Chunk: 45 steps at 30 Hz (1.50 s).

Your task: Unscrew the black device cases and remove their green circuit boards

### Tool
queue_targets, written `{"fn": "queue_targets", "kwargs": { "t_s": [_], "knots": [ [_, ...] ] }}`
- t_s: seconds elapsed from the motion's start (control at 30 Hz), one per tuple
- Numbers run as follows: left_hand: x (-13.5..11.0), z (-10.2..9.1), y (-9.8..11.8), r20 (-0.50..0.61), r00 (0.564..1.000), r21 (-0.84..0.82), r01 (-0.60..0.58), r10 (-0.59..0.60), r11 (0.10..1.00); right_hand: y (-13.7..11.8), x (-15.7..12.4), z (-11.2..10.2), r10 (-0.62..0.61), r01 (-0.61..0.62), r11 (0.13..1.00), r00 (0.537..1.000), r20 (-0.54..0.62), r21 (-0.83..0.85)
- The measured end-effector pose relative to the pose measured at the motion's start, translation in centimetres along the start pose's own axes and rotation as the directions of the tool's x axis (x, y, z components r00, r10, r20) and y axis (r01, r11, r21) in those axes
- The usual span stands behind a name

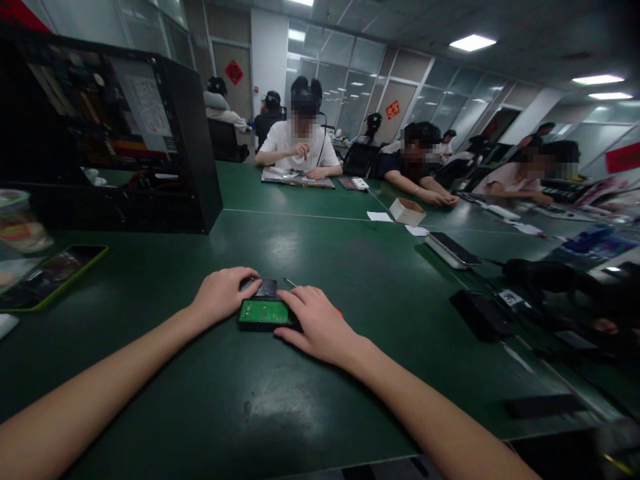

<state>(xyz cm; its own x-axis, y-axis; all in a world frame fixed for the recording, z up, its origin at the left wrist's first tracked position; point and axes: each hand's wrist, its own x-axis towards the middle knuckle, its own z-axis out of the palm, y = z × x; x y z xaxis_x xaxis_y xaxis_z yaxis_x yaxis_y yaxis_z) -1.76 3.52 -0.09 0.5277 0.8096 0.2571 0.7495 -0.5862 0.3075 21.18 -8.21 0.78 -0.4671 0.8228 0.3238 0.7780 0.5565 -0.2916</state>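
In front of me lies a small black case holding a green circuit board (263,311). My right hand (317,323) grips its right end, thumb along the near side and fingers over the far side. Just beyond the board is a flat black piece, perhaps the cover (267,288). The thumb and fingers of my left hand (225,292) close on its left end. A thin metal shaft (289,282) pokes out behind my right hand, and a bit of orange-red shows at that hand's far side; the rest is hidden.
An open computer tower (185,140) stands at the left, with a green-edged phone (60,273) and a plastic cup (23,220) near it. Rightward are a small box (407,211), a black-topped device (453,250) and dark cables. Several people sit across the green table (280,400).
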Motion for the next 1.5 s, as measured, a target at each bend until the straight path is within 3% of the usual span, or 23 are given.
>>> {"fn": "queue_targets", "kwargs": {
  "t_s": [0.27,0.37,0.47,0.53,0.6,0.7,0.8,0.9,1.03,1.13,1.2,1.27,1.37,1.5],
  "knots": [
    [-0.2,0.0,0.2,0.005,1.000,0.030,-0.005,0.005,1.000,-1.6,-0.5,-0.5,0.000,-0.003,0.992,1.000,0.025,0.128],
    [-0.3,-0.2,0.4,0.003,1.000,0.030,0.023,-0.024,0.999,-0.3,-0.3,-1.9,0.007,0.008,0.985,0.996,-0.086,0.170],
    [-0.2,-0.3,0.4,0.013,1.000,0.022,0.027,-0.027,0.999,3.7,-0.2,-3.9,0.119,-0.075,0.985,0.950,-0.288,0.158],
    [-0.2,-0.3,0.5,0.009,1.000,-0.003,0.014,-0.014,1.000,7.6,-0.7,-5.6,0.232,-0.232,0.972,0.890,-0.394,0.046],
    [-0.3,-0.3,0.7,-0.016,1.000,-0.089,0.004,-0.005,0.996,11.9,-2.0,-7.4,0.352,-0.438,0.896,0.800,-0.485,-0.071],
    [-0.6,-0.1,1.4,-0.022,0.997,-0.358,0.065,-0.078,0.932,17.1,-5.0,-10.1,0.523,-0.709,0.673,0.659,-0.541,-0.212],
    [-0.8,0.0,2.1,0.035,0.987,-0.559,0.149,-0.157,0.816,20.0,-8.2,-12.1,0.718,-0.890,0.388,0.456,-0.526,-0.241],
    [-0.8,0.2,2.5,0.067,0.986,-0.612,0.161,-0.153,0.774,21.2,-10.3,-13.1,0.822,-0.952,0.201,0.292,-0.489,-0.231],
    [-0.5,0.3,2.4,0.132,0.984,-0.714,0.180,-0.122,0.677,21.9,-11.7,-13.3,0.872,-0.971,0.098,0.190,-0.452,-0.218],
    [-0.3,0.3,2.5,0.143,0.980,-0.772,0.196,-0.136,0.604,22.0,-12.2,-13.2,0.897,-0.978,0.068,0.147,-0.417,-0.198],
    [-0.3,0.3,2.5,0.142,0.980,-0.788,0.199,-0.143,0.583,21.6,-11.9,-13.0,0.889,-0.978,0.100,0.171,-0.425,-0.184],
    [-0.3,0.4,2.5,0.141,0.980,-0.787,0.197,-0.140,0.585,20.8,-10.8,-12.5,0.843,-0.963,0.201,0.263,-0.468,-0.180],
    [-0.5,0.7,2.5,0.128,0.986,-0.740,0.165,-0.105,0.651,18.4,-7.4,-10.4,0.706,-0.859,0.472,0.504,-0.498,-0.199],
    [-0.9,0.8,2.7,0.111,0.993,-0.669,0.097,-0.030,0.737,12.3,-2.2,-5.6,0.445,-0.545,0.816,0.805,-0.393,-0.193]
  ]
}}
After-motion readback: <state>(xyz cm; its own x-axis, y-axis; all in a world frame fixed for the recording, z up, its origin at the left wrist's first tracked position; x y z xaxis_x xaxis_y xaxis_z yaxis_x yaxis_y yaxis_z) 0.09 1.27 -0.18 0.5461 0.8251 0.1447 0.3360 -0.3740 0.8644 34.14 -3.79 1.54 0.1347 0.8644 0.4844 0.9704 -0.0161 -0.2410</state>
